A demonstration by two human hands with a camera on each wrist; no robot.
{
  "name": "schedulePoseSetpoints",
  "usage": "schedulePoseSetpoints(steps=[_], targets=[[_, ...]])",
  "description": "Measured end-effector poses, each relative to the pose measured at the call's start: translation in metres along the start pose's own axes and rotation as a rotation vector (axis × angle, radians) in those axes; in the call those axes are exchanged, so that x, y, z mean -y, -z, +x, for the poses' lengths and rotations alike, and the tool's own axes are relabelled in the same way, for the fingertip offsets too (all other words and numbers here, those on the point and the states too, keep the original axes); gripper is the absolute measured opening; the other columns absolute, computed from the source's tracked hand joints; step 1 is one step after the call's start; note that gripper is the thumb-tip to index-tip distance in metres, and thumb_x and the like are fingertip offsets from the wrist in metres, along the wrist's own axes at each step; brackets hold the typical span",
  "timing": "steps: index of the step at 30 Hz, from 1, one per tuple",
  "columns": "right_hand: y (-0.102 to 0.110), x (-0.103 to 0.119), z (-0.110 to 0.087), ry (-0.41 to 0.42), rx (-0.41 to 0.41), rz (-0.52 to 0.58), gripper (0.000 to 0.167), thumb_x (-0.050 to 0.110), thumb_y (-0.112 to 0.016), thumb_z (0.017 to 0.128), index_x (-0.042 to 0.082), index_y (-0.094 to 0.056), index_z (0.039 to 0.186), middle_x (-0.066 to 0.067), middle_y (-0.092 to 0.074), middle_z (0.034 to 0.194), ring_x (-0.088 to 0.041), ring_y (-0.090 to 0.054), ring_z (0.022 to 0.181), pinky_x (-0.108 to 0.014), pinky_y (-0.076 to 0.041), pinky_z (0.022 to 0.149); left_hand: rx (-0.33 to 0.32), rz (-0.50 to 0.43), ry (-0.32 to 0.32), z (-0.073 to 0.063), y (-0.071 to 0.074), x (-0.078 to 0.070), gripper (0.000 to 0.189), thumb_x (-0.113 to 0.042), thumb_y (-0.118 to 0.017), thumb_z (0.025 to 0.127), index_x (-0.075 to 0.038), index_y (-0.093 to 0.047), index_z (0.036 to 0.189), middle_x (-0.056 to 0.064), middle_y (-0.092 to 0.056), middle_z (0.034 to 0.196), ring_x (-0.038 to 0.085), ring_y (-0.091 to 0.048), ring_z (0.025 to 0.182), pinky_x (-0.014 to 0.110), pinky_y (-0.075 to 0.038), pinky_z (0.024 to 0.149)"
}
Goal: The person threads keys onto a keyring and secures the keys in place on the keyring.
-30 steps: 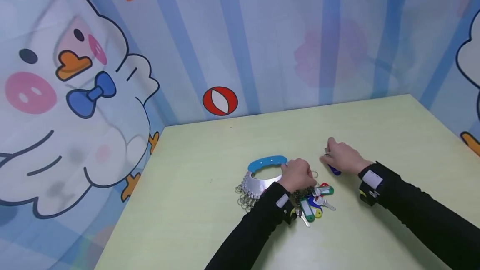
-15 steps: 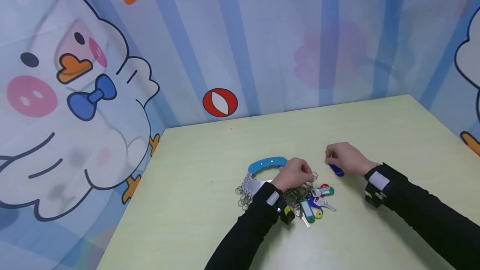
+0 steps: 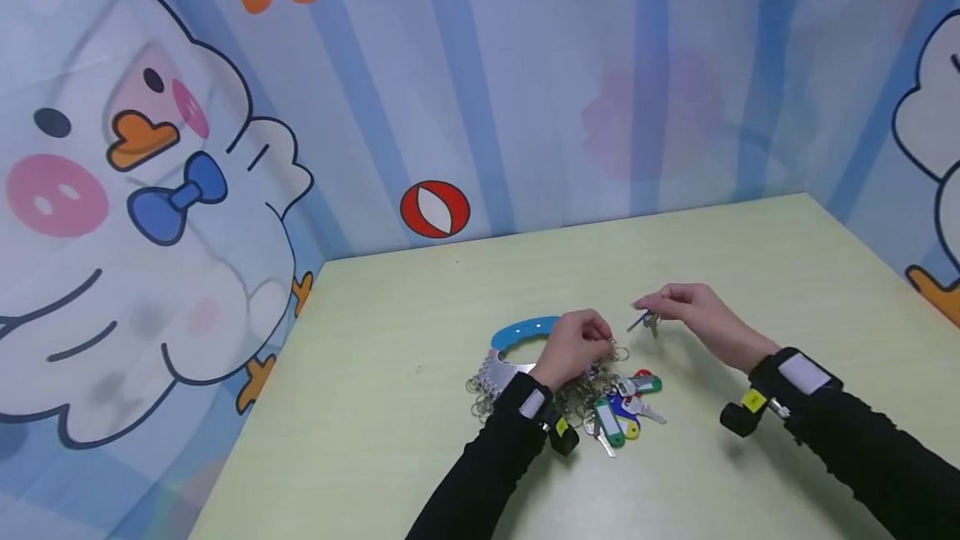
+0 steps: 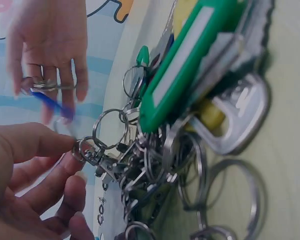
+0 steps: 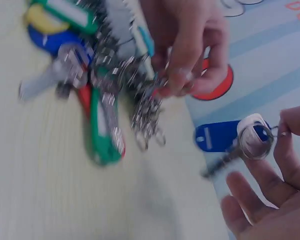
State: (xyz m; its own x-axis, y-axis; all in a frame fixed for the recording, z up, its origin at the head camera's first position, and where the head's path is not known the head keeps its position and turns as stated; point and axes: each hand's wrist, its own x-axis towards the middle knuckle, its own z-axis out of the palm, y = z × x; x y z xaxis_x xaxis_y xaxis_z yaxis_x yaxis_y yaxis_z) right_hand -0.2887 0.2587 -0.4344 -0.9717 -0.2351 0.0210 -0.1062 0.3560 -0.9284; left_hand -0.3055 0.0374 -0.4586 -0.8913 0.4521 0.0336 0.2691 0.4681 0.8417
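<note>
A key holder (image 3: 517, 332) with a blue handle and a silver plate lies on the table, small rings and clasps hanging along its edge. My left hand (image 3: 572, 347) is over its right side and pinches a small metal ring (image 4: 80, 148) between thumb and forefinger. To the right, my right hand (image 3: 701, 319) is raised above the table and pinches a split ring (image 5: 257, 141). From that ring hang a blue key tag (image 5: 210, 136) and a key (image 5: 222, 164). Several keys with green, yellow, blue and red tags (image 3: 609, 422) lie bunched below my left hand.
The pale table (image 3: 420, 423) meets a blue striped backdrop (image 3: 525, 107) with cartoon ducks at its back and sides. A red ball (image 3: 435, 209) is printed on the backdrop.
My right hand has lifted the blue-tagged key off the table and turned, so the key now hangs below its fingers. My left hand stays near the rings, shifted slightly left.
</note>
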Motion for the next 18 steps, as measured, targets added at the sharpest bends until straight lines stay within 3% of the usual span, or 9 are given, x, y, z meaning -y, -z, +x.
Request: schedulePoseSetpoints(steps=[2, 5, 8, 10, 14, 18], targets=[[-0.002, 0.0, -0.001, -0.037, 0.04, 0.174, 0.042, 0.037, -0.049, 0.1, 0.001, -0.064, 0.117, -0.001, -0.07, 0.112, -0.005, -0.06, 0.105, -0.042, -0.036, 0.105, 0.001, 0.014, -0.016, -0.002, 0.001, 0.002, 0.005, -0.006, -0.067, 0.086, -0.008, -0.067, 0.09, 0.002, -0.066, 0.081, 0.004, -0.052, 0.068, 0.017, -0.041, 0.065], [-0.003, -0.001, -0.001, -0.103, 0.103, 0.4, 0.034, 0.036, -0.049, 0.1, 0.008, -0.066, 0.11, 0.006, -0.07, 0.1, -0.007, -0.064, 0.1, -0.031, -0.039, 0.101, 0.011, 0.025, -0.051, -0.005, 0.001, 0.004, 0.006, -0.004, -0.067, 0.085, -0.005, -0.069, 0.091, 0.003, -0.067, 0.081, 0.002, -0.052, 0.068, 0.016, -0.042, 0.066], [-0.005, -0.005, -0.001, -0.144, 0.155, 0.494, 0.023, 0.029, -0.051, 0.1, 0.012, -0.065, 0.104, 0.005, -0.067, 0.098, -0.012, -0.067, 0.091, -0.026, -0.046, 0.092, 0.019, 0.024, -0.094, -0.005, 0.001, 0.004, 0.007, -0.005, -0.067, 0.085, -0.004, -0.069, 0.091, 0.004, -0.067, 0.082, 0.002, -0.052, 0.068, 0.016, -0.042, 0.066], [-0.009, -0.007, -0.002, -0.132, 0.169, 0.413, 0.023, 0.028, -0.053, 0.099, 0.009, -0.063, 0.108, 0.002, -0.067, 0.096, -0.013, -0.066, 0.085, -0.026, -0.049, 0.086, 0.023, 0.022, -0.113, -0.005, 0.002, 0.003, 0.007, -0.005, -0.067, 0.086, -0.004, -0.069, 0.092, 0.004, -0.067, 0.082, 0.001, -0.052, 0.069, 0.016, -0.042, 0.066], [-0.019, -0.002, -0.003, -0.065, 0.163, 0.106, 0.032, 0.026, -0.057, 0.097, -0.001, -0.059, 0.114, -0.009, -0.067, 0.097, -0.015, -0.062, 0.082, -0.027, -0.05, 0.079, 0.016, 0.026, -0.147, -0.005, 0.002, 0.0, 0.007, -0.004, -0.066, 0.087, -0.005, -0.07, 0.092, 0.005, -0.07, 0.086, 0.0, -0.054, 0.071, 0.014, -0.044, 0.068], [-0.029, 0.002, -0.003, -0.015, 0.145, -0.108, 0.025, 0.02, -0.06, 0.094, 0.0, -0.063, 0.109, -0.014, -0.067, 0.099, -0.015, -0.058, 0.083, -0.029, -0.048, 0.077, -0.015, 0.033, -0.158, -0.006, 0.002, -0.001, 0.006, -0.003, -0.066, 0.087, -0.005, -0.069, 0.091, 0.006, -0.071, 0.087, 0.0, -0.055, 0.073, 0.014, -0.045, 0.069]])
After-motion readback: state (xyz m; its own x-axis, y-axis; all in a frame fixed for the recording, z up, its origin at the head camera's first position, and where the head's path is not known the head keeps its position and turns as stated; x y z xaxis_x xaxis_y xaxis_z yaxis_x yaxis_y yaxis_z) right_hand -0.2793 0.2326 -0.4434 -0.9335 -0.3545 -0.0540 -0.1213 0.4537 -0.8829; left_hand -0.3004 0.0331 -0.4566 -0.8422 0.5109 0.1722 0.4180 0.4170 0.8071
